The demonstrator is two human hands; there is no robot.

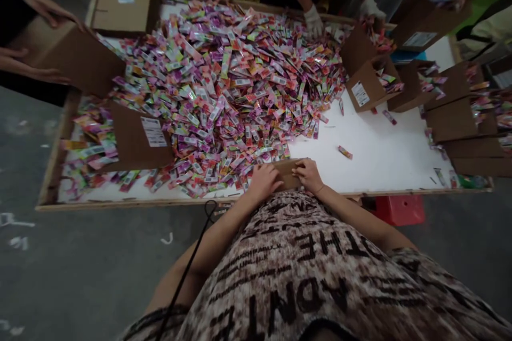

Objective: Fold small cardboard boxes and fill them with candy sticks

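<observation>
Cardboard everywhere in this room, honestly. Only the head view to go on, so here goes.

The person's left hand [264,181] and right hand [308,175] sit side by side on a small brown carton [286,169], right at the near edge of the pile [224,80] of pink, purple and green sachets. Left fingers are curled down tight over the carton's left end. Right fingers are bent and pinching its top right corner. Both have hold of it. Can't tell if the carton is folded up or flat, the hands cover most of it.

The pile lies on a white table [380,154]. Just right of the pile lies one loose sachet [344,152], apart from the rest. A labelled box [140,138] lies on the pile's left side, half sunk in sachets. Left of the pile, someone else's bare hands hold a tilted box [76,58]. Behind the pile, two gloved hands [313,21] reach in. Right of the pile is a cluster of open boxes [364,85] with sachets in them. A red stool [400,208] pokes out under the table's near edge.
</observation>
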